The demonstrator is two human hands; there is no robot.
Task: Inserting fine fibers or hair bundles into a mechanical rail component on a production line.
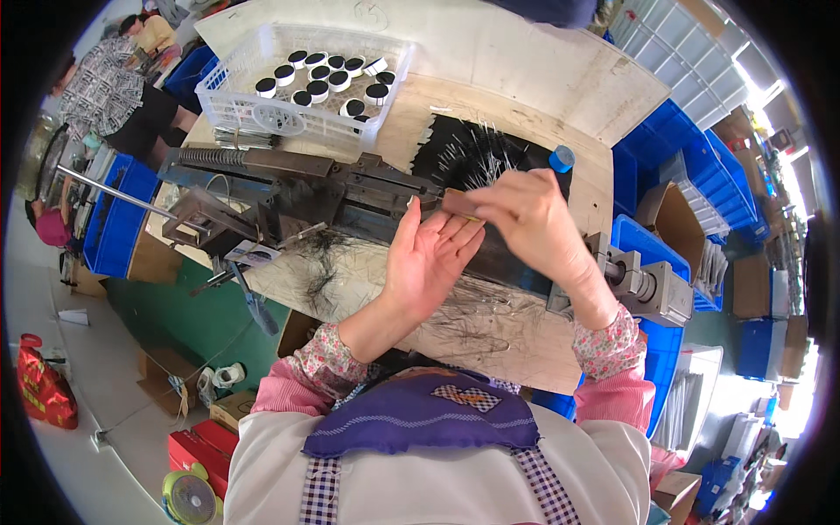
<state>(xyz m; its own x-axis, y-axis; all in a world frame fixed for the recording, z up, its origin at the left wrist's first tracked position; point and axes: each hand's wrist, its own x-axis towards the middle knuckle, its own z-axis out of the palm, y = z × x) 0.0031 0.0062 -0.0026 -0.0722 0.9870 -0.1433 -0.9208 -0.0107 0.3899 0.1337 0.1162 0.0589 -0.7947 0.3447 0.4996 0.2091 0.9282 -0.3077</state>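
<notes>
My left hand [426,264] is turned palm up over the front of the bench, its fingers stretched out and the palm bare. Just above its fingertips, my right hand [541,229] pinches a small flat brown piece [458,204]; whether it is wood or leather I cannot tell. The left fingertips lie close under this piece, and contact is unclear. Behind both hands runs a dark metal bench fixture [376,185] with a long jaw-like bar. Beyond it, a black mat [427,160] carries a pile of thin dark and pale bristle-like strands [481,156].
A white plastic basket [214,98] holds several white round pieces with black tops [339,80]. A blue round cap [562,158] stands right of the mat. Loose dark strands [322,271] litter the wooden bench [525,346]. A metal cylinder fitting [647,284] juts out at right, near blue bins [665,131].
</notes>
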